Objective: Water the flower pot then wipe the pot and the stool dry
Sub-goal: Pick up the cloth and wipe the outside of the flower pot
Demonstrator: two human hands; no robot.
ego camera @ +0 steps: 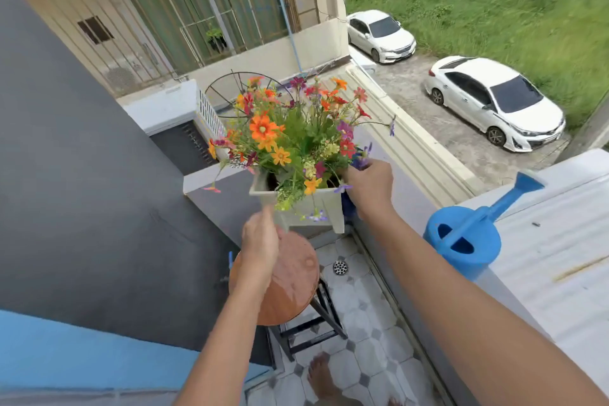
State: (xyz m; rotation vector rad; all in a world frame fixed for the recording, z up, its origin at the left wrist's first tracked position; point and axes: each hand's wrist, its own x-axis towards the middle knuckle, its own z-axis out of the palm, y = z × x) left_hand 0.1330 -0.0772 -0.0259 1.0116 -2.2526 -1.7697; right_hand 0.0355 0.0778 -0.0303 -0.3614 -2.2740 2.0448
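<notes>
A pale square flower pot [318,208] full of orange, red and purple flowers [290,135] hangs in the air above a round brown stool [293,283]. My left hand [260,241] grips the pot's near left corner. At the pot's right rim is my right hand [369,188], and a dark blue cloth [349,206] shows between that hand and the pot wall. The stool's seat looks wet and shiny. A blue watering can [464,237] stands on the ledge to the right.
A grey wall [82,191] closes the left side. The balcony floor [362,339] is tiled, with a round drain [340,267] and my bare foot [321,376] on it. A low parapet [412,208] runs along the right; below are parked white cars [494,102].
</notes>
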